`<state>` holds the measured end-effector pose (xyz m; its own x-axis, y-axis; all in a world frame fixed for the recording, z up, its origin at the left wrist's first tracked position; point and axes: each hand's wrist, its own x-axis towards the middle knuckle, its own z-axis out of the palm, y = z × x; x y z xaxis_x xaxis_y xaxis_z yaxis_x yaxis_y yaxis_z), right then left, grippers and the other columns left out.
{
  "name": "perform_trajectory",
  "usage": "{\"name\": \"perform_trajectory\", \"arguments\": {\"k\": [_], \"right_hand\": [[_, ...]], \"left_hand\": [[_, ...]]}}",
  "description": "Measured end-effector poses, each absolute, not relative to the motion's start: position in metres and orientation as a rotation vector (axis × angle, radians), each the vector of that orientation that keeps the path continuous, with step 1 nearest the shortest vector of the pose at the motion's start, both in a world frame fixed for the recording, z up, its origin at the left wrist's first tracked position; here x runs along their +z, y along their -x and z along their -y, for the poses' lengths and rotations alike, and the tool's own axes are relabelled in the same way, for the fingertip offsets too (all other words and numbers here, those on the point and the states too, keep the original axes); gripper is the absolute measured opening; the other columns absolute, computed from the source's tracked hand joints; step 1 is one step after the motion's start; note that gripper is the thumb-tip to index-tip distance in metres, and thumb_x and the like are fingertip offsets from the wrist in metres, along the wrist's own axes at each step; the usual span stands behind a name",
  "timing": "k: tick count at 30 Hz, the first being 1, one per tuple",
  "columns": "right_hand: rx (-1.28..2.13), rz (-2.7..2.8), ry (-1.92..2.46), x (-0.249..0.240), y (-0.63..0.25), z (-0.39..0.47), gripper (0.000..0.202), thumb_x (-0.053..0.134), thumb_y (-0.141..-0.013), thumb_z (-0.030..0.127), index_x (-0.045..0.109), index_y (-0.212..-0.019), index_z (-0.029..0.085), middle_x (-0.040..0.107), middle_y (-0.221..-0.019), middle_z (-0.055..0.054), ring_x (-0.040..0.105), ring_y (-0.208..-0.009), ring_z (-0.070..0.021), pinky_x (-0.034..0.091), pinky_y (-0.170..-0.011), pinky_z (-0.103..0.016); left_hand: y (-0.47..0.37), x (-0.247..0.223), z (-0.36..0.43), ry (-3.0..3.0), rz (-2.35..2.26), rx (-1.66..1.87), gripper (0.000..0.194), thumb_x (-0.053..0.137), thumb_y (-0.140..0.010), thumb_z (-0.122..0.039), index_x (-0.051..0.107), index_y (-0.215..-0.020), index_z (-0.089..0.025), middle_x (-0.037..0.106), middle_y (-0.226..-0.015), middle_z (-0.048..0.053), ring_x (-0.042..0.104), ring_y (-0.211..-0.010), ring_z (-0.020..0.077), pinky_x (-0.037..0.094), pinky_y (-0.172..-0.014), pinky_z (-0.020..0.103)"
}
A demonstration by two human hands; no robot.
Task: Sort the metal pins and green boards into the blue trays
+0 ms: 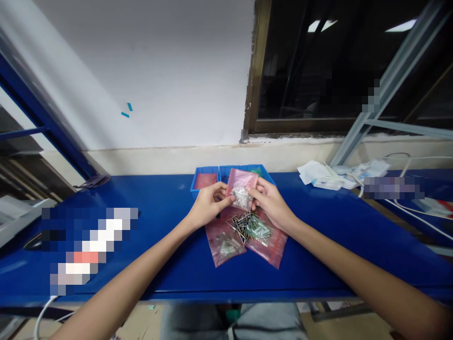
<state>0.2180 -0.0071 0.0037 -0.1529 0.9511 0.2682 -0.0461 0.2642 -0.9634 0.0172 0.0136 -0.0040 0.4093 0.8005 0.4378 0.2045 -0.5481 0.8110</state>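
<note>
Between my two hands is a pink plastic bag [241, 180] with small pale parts gathered in its lower half. My left hand [208, 204] pinches its left edge between thumb and fingers. The right edge is gripped by my right hand [272, 200], thumb in front. Just below lie a pink bag [226, 249] with small clear parts and another pink bag [274, 248] under greenish-clear packets [258, 230]. A loose heap of thin metal pins or screws [240, 226] rests on these bags.
Blue bins [206, 171] stand behind my hands, the left one holding pink bags. The blue table [163, 198] runs along a wall. White packets [320, 177] and cables lie at the right. A blurred-out object [92, 248] with a white cable lies at the left.
</note>
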Motion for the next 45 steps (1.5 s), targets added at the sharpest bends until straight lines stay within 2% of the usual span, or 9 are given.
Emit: {"name": "perform_trajectory", "arguments": {"k": [4, 10, 16, 20, 25, 31, 36, 41, 45], "right_hand": [[1.165, 1.469, 0.893, 0.003, -0.214, 0.010, 0.026, 0.065, -0.088, 0.046, 0.059, -0.096, 0.022, 0.060, -0.072, -0.001, 0.055, -0.055, -0.0140, 0.049, -0.049, -0.030], [1.080, 1.438, 0.824, 0.004, -0.212, 0.015, 0.050, 0.071, -0.083, 0.039, 0.051, -0.127, 0.029, 0.066, -0.105, -0.005, 0.066, -0.082, -0.0205, 0.058, -0.070, -0.036], [1.243, 1.328, 0.727, 0.009, -0.213, 0.018, 0.050, 0.069, -0.085, 0.042, 0.048, -0.129, 0.032, 0.066, -0.092, -0.002, 0.067, -0.080, -0.0207, 0.057, -0.070, -0.037], [1.079, 1.497, 0.787, 0.009, -0.217, 0.014, 0.038, 0.074, -0.081, 0.041, 0.060, -0.114, 0.028, 0.066, -0.098, -0.004, 0.065, -0.081, -0.0205, 0.055, -0.070, -0.037], [0.363, 1.848, 1.080, 0.023, -0.217, 0.001, 0.019, 0.072, -0.083, 0.040, 0.071, -0.093, 0.023, 0.063, -0.093, -0.005, 0.059, -0.080, -0.0200, 0.049, -0.074, -0.038], [0.438, 1.999, 1.053, 0.049, -0.185, -0.045, 0.070, 0.083, -0.069, 0.038, 0.053, -0.130, 0.019, 0.067, -0.100, -0.006, 0.061, -0.082, -0.0195, 0.049, -0.075, -0.034], [0.407, 2.127, 1.106, 0.040, -0.144, -0.091, 0.044, 0.059, -0.083, 0.013, 0.054, -0.127, 0.016, 0.069, -0.082, -0.003, 0.063, -0.078, -0.0177, 0.047, -0.073, -0.030], [-0.044, 2.456, 1.237, 0.026, -0.121, -0.107, 0.028, 0.058, -0.086, 0.017, 0.068, -0.112, 0.014, 0.065, -0.110, -0.015, 0.056, -0.105, -0.0283, 0.043, -0.084, -0.039], [-0.119, 2.555, 1.262, 0.029, -0.117, -0.111, 0.025, 0.071, -0.079, 0.022, 0.072, -0.101, 0.011, 0.062, -0.107, -0.017, 0.050, -0.110, -0.0330, 0.042, -0.088, -0.042]], "left_hand": [[-0.016, -0.003, -0.015, -1.971, -0.911, 1.242, 0.021, 0.064, -0.088, -0.031, 0.058, -0.100, -0.015, 0.064, -0.083, 0.003, 0.062, -0.069, 0.0129, 0.051, -0.061, 0.026], [-0.015, 0.012, -0.003, -2.380, -0.867, 1.288, 0.021, 0.067, -0.088, -0.037, 0.065, -0.094, -0.017, 0.060, -0.100, 0.007, 0.059, -0.095, 0.0194, 0.050, -0.083, 0.035], [-0.019, 0.014, 0.005, -2.526, -0.624, 1.060, 0.068, 0.081, -0.075, -0.044, 0.051, -0.130, -0.020, 0.059, -0.123, 0.011, 0.057, -0.110, 0.0255, 0.048, -0.097, 0.043], [-0.015, 0.009, -0.001, -2.451, -0.667, 1.149, 0.032, 0.055, -0.094, -0.023, 0.053, -0.126, -0.019, 0.062, -0.121, 0.012, 0.060, -0.109, 0.0229, 0.049, -0.095, 0.043], [0.001, 0.018, -0.024, -1.989, -0.779, 1.373, 0.036, 0.063, -0.085, -0.022, 0.046, -0.117, -0.018, 0.070, -0.103, 0.009, 0.067, -0.093, 0.0199, 0.053, -0.081, 0.033], [0.037, 0.044, -0.080, -1.918, -1.007, 1.143, 0.028, 0.066, -0.083, -0.031, 0.060, -0.105, -0.014, 0.067, -0.081, 0.005, 0.059, -0.068, 0.0130, 0.046, -0.062, 0.024], [0.068, 0.047, -0.128, -2.065, -1.224, 0.901, 0.033, 0.061, -0.084, -0.032, 0.068, -0.109, -0.011, 0.071, -0.098, 0.011, 0.062, -0.078, 0.0163, 0.047, -0.067, 0.025], [0.062, 0.028, -0.140, -2.463, -1.590, 0.671, 0.032, 0.064, -0.080, -0.028, 0.073, -0.105, -0.012, 0.072, -0.087, 0.009, 0.064, -0.080, 0.0201, 0.048, -0.075, 0.028], [0.045, 0.014, -0.131, -2.589, -1.766, 0.750, 0.038, 0.060, -0.082, -0.025, 0.070, -0.116, -0.012, 0.066, -0.108, 0.017, 0.060, -0.103, 0.0285, 0.046, -0.090, 0.035]]}}
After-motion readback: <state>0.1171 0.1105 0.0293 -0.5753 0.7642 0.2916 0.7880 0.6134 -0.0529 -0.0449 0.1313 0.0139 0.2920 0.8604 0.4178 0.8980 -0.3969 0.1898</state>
